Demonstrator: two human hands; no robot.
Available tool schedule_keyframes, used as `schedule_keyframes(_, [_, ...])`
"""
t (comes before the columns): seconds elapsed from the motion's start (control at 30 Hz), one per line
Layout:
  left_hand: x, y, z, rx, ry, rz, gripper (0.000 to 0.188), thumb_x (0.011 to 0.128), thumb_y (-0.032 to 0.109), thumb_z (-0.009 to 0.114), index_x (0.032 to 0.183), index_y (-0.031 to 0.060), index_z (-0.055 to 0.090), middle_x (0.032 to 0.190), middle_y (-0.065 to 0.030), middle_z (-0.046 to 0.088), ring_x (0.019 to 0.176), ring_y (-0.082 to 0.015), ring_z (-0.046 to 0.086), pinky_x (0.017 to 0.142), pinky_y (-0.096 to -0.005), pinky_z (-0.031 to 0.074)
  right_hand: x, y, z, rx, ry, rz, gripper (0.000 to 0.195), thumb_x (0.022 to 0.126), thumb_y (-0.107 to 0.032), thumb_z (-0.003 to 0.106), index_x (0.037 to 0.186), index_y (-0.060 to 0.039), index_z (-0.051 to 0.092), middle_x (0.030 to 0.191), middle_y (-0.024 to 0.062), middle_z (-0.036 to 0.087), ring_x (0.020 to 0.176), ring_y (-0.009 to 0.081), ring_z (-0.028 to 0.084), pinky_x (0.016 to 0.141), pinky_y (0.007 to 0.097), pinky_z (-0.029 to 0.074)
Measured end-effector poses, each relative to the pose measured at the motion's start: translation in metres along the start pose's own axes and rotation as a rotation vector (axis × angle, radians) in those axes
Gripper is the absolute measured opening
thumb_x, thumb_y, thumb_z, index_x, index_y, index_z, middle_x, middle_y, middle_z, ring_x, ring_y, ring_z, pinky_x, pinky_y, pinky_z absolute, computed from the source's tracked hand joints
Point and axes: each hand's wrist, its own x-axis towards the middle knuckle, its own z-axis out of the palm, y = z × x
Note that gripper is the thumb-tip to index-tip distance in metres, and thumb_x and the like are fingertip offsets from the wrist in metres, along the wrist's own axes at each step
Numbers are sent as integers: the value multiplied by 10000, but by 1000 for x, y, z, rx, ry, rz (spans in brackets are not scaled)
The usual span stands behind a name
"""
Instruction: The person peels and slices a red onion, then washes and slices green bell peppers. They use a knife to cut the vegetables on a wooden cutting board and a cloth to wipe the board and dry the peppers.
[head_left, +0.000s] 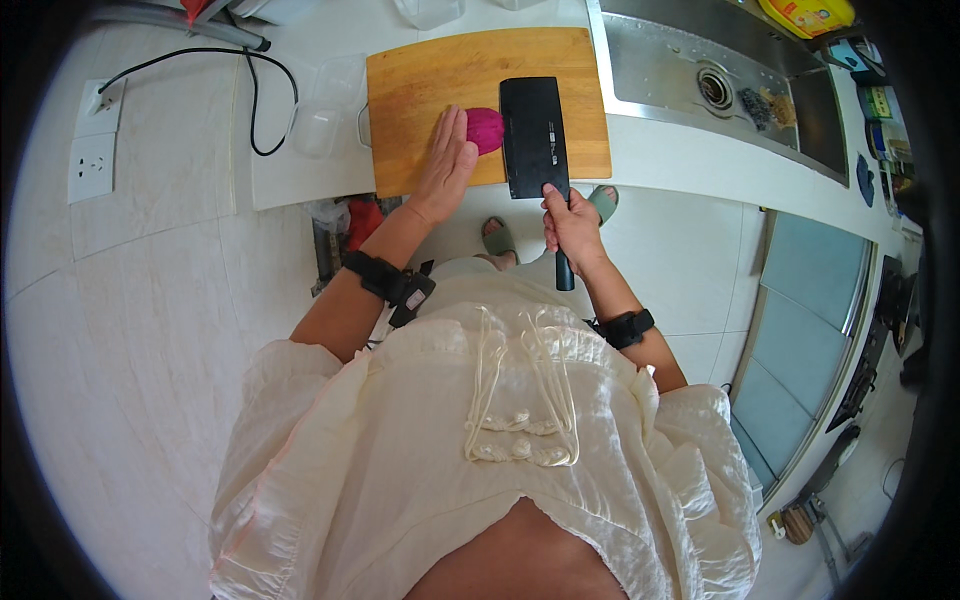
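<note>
A wooden cutting board (420, 75) lies on the white counter. On it rests a bright magenta, rounded piece of food (485, 130), perhaps peeled dragon fruit. My left hand (448, 166) lies against its left side with the fingers extended. Just right of the piece is a black cleaver (534, 135), its broad blade over the board and seeming to touch or nearly touch the piece. My right hand (571, 225) grips the cleaver's handle below the board's near edge, thumb at the base of the blade. The underside of the magenta piece is hidden.
Clear plastic containers (319, 131) stand left of the board, near a looped black cable (255, 112). A steel sink (660, 67) with a drain and scrubbers is at the right. The counter's front edge (675, 154) runs close before me. A wall socket (91, 166) is at the far left.
</note>
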Motion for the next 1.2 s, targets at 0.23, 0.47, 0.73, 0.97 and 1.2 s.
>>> schedule_keyframes(0.23, [1, 1, 3, 3, 10, 30, 702, 989, 480, 206, 1450, -46, 144, 1518, -242, 97, 1421, -364, 52, 1151, -399, 43, 0, 0, 6, -30, -30, 17, 307, 929, -322, 576, 818, -62, 457, 545, 6, 413, 360, 98, 364, 330, 253, 296])
schedule_keyframes(0.47, [0, 4, 5, -48, -2, 14, 748, 978, 520, 196, 1457, -45, 89, 1527, -239, 49, 1424, -365, 7, 1150, -403, 22, 0, 0, 12, -44, -54, 5, 312, 934, -322, 569, 821, -55, 454, 546, 6, 407, 367, 100, 366, 332, 256, 300])
schedule_keyframes(0.73, [0, 16, 10, -97, 21, -16, 792, 965, 560, 195, 1456, -47, 66, 1531, -232, 21, 1426, -357, -22, 1149, -409, 21, 0, -2, 29, -17, -110, 2, 248, 937, -275, 555, 823, -78, 459, 525, 0, 412, 358, 106, 369, 330, 271, 308])
schedule_keyframes(0.97, [-2, 9, 14, -101, 72, -50, 748, 979, 481, 289, 1449, -58, 69, 1524, -247, 32, 1421, -376, -7, 1149, -410, 33, 12, 7, 44, -200, -78, -62, 231, 931, -267, 555, 921, -36, 537, 547, 48, 497, 416, 143, 477, 395, 315, 388])
schedule_keyframes(1.2, [0, 9, 24, 93, 243, -41, 795, 870, 303, 611, 1421, -62, 170, 1472, -266, 195, 1373, -387, 193, 1124, -400, 177, 26, 28, 51, -421, 22, -388, 267, 905, -257, 569, 988, -4, 583, 627, 177, 580, 567, 315, 588, 553, 391, 464])
